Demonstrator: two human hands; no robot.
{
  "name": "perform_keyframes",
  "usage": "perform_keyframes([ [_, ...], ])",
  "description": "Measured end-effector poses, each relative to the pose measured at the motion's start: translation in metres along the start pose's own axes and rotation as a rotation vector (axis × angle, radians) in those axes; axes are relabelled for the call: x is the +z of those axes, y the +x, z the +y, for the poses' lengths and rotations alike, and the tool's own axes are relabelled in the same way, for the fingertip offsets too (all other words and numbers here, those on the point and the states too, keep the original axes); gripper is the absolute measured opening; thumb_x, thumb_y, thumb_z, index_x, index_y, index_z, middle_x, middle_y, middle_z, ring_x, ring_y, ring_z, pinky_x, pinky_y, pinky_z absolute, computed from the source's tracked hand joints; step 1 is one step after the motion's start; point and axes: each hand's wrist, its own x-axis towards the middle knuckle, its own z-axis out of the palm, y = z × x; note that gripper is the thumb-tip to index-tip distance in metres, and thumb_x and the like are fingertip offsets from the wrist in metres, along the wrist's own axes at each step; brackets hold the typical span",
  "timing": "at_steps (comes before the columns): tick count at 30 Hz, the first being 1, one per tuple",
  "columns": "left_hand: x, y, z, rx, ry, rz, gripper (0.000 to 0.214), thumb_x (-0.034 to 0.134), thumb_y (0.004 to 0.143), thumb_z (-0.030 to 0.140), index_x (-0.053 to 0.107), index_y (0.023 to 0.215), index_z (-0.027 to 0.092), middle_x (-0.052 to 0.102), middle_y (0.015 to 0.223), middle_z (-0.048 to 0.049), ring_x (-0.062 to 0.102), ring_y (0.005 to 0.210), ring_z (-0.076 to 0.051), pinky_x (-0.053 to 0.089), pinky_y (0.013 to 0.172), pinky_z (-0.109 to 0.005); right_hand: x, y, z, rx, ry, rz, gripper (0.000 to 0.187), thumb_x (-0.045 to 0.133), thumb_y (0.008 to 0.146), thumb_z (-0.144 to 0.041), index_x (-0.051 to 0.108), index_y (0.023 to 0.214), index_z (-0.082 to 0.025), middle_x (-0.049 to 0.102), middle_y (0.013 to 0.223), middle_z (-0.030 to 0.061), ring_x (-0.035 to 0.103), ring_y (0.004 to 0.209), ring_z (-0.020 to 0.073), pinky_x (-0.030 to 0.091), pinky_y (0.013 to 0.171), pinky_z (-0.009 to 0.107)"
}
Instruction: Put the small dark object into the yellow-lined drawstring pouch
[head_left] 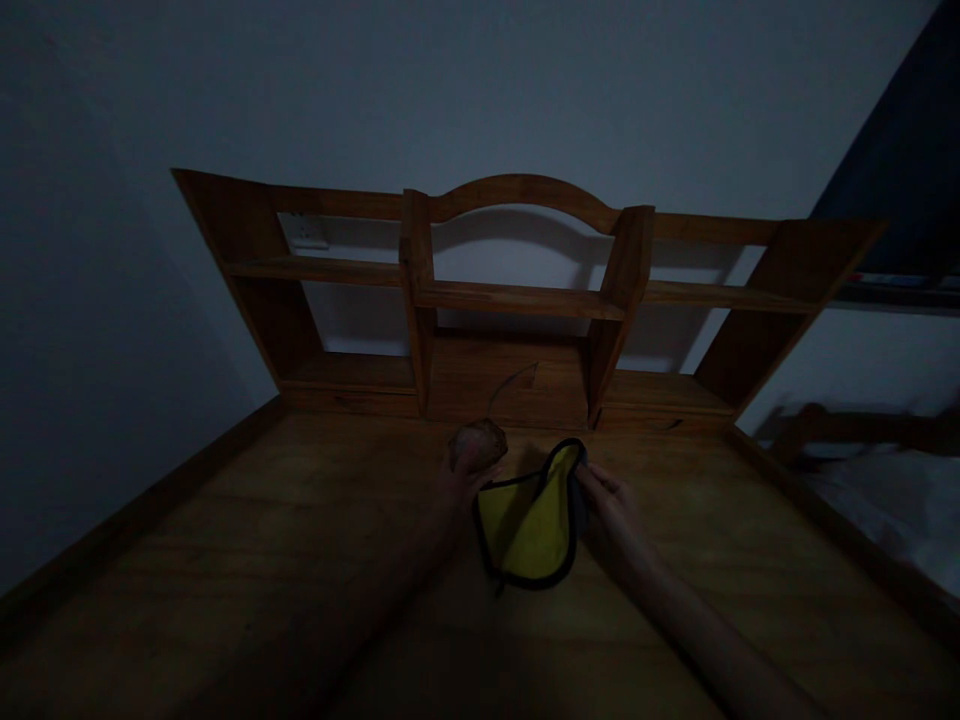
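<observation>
In dim light, a yellow cloth (525,530) with black edging and a greyish back hangs partly folded over the desktop. My right hand (611,505) pinches its upper right edge, and that corner curls over toward the middle. My left hand (459,490) has its fingers around a rounded brown object (480,442), whose kind I cannot make out. From the top of this object a thin curved line seems to rise; whether it is part of it is unclear. The cloth's upper left corner lies close by the left fingers.
A wooden shelf unit (517,298) with an arched top rail and low drawers stands at the back of the wooden desk (300,560). Raised edges border the desk left and right. A wall socket (307,232) shows behind the left shelf. White bedding (892,510) lies at the right.
</observation>
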Motion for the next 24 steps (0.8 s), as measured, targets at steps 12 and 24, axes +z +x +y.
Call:
perform_keyframes([
  [12, -0.002, 0.002, -0.003, -0.04, 0.115, -0.083, 0.055, 0.078, 0.061, 0.049, 0.051, 0.099, 0.019, 0.069, 0.09, -0.008, 0.071, 0.074, -0.028, 0.057, 0.061, -0.037, -0.001, -0.002, -0.013, -0.15, -0.047, 0.107, 0.029, 0.067, 0.078, -0.042, 0.07, 0.096, -0.02, 0.073, 0.09, 0.0042, 0.066, 0.076, 0.0209, 0.049, 0.063, 0.028],
  [24, 0.008, -0.018, 0.006, 0.457, 0.557, -0.099, 0.045, 0.083, 0.057, 0.035, 0.045, 0.075, 0.02, 0.063, 0.095, -0.0056, 0.063, 0.095, -0.024, 0.052, 0.081, -0.037, 0.0, -0.001, -0.009, -0.098, -0.015, 0.08, 0.029, 0.067, 0.078, -0.042, 0.07, 0.096, -0.02, 0.073, 0.09, 0.0036, 0.066, 0.075, 0.0208, 0.05, 0.065, 0.028],
])
